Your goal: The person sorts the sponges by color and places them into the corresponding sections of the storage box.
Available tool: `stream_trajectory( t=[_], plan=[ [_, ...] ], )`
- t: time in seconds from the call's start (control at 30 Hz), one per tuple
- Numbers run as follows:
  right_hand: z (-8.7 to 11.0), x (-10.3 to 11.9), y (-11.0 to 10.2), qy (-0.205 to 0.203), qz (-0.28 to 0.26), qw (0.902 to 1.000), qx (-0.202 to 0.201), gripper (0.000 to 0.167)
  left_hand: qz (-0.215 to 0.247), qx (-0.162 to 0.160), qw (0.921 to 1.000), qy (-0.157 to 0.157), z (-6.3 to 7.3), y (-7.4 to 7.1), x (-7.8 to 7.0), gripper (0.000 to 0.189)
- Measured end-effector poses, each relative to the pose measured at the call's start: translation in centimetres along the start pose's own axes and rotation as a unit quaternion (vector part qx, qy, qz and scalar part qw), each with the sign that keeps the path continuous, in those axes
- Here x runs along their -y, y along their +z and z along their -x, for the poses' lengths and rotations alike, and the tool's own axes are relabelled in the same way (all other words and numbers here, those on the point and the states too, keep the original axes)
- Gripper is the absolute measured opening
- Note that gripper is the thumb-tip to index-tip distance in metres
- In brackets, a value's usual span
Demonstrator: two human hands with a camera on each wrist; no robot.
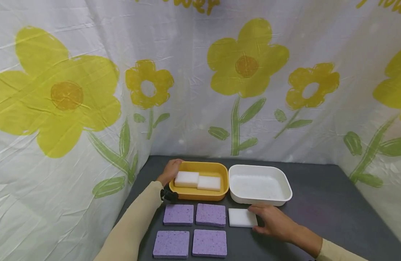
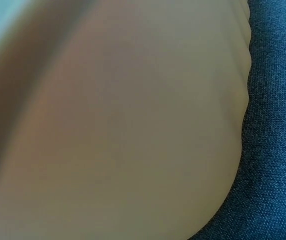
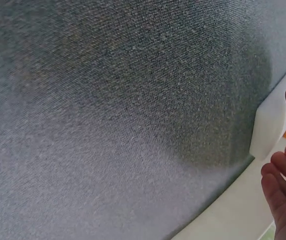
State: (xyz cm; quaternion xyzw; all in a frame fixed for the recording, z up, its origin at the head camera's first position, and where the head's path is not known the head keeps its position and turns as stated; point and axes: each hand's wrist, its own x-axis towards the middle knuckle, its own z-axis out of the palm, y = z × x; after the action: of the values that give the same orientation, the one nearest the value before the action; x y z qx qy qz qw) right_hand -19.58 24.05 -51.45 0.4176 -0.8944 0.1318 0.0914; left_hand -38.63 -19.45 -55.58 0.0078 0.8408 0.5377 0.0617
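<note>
In the head view my left hand holds the left rim of a yellow tray; its thumb is hard to make out. Two white sponges lie inside that tray, side by side. My right hand is at the right end of another white sponge, which lies flat on the dark tabletop. Seen from the right wrist, the thumb and fingers are spread apart beside this white sponge. A blurred tan surface fills most of the left wrist view, and the left hand does not show there.
A white tray stands right of the yellow one, their rims nearly touching. In front, several purple sponges lie in two rows on the dark table. A flower-printed curtain hangs behind and at both sides.
</note>
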Motion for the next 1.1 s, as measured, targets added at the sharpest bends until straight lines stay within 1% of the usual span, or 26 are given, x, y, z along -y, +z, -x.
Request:
stream_trajectory(
  t=[0.17, 0.37, 0.6, 0.73, 0.87, 1.1],
  plan=[
    [-0.2, -0.2, 0.5, -0.003, -0.005, 1.0000, -0.003, 0.052, 0.005, 0.001, 1.0000, 0.002, 0.1, 0.0, 0.0, 0.051],
    [-0.4, -0.4, 1.1, -0.001, -0.017, 0.9998, 0.003, 0.046, 0.009, 0.004, 0.9999, -0.002, 0.4, 0.1, -0.2, 0.050],
    [-0.9, -0.4, 1.4, 0.017, -0.030, 0.9993, 0.013, 0.042, -0.001, 0.000, 1.0000, 0.002, 0.5, 0.1, -0.4, 0.051],
    [-0.9, -0.3, 1.5, 0.026, -0.036, 0.9989, 0.015, 0.042, -0.011, 0.003, 0.9999, 0.006, 0.4, 0.1, -0.3, 0.052],
    [-0.8, -0.3, 1.7, 0.026, -0.037, 0.9989, 0.006, 0.041, -0.006, 0.007, 0.9999, 0.004, 0.5, 0.0, -0.3, 0.052],
    [-0.7, -0.3, 1.7, 0.019, -0.034, 0.9992, -0.005, 0.041, 0.003, 0.001, 1.0000, 0.000, 0.7, 0.2, -0.5, 0.051]
  ],
)
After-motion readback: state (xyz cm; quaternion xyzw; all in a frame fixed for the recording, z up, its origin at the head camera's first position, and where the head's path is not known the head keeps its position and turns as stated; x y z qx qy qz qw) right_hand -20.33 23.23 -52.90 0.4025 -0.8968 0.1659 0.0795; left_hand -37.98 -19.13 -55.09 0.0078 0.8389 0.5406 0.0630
